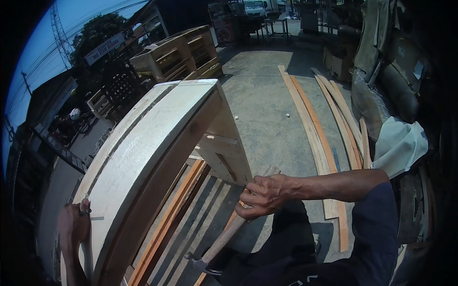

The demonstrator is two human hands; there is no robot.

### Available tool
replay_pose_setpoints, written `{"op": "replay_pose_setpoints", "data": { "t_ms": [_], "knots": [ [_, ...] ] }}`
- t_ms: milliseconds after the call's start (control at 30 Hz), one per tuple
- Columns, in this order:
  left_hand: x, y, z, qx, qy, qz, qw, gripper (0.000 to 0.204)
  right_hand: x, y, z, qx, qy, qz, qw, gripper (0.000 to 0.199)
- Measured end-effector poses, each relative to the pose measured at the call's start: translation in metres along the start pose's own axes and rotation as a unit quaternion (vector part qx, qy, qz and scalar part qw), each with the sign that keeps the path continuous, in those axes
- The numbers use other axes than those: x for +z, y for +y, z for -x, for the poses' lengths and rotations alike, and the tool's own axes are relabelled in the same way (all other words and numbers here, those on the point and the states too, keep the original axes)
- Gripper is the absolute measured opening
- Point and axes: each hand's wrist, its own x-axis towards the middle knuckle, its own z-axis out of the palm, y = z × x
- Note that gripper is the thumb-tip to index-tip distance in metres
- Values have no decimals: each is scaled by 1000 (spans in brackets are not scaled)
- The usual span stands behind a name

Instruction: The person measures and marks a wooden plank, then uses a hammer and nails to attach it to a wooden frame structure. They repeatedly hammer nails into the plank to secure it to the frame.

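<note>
Outdoors on a concrete floor, a large pale wooden frame stands tilted, its broad painted face running from the lower left up to the middle of the view. At the lower left edge of that face, the left hand is closed in a pinch grip on a small nail, whose point lies against the painted surface; the other fingers rest on the frame edge. The right hand is wrapped fully shut around the wooden handle of a hammer. The handle slopes down and to the left from the fist, and the dark metal head hangs low, near the bottom of the view, well apart from the nail. Beneath the frame, its lower rails and orange-toned slats are visible through the open middle. To the right, several long wooden planks lie side by side on the concrete, curving with the lens toward the far end of the yard. Beyond the frame, stacked wooden pallets stand in sunlight; their open slatted gaps show no contents that can be made out. At the right rim, a white cloth is draped over dark bundled material. The person's dark sleeve and trousers fill the lower right.
</note>
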Motion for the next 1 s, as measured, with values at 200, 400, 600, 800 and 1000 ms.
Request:
{"op": "replay_pose_setpoints", "data": {
  "t_ms": [200,400,600,800,1000],
  "knots": [
    [-2,-10,-11,40,-15,-43,998,67,26,13,-15,342,-118,9,932,41],
    [4,-18,-11,56,-6,-43,997,69,21,13,-32,152,-142,136,969,47],
    [1,-22,-8,66,-13,-27,997,74,0,29,-40,343,-205,26,916,47],
    [0,-21,-5,76,-15,-23,997,71,-7,45,-53,530,-108,12,841,47],
    [17,-31,-8,138,41,-15,989,60,33,92,-8,513,-147,14,845,50]
  ]
}}
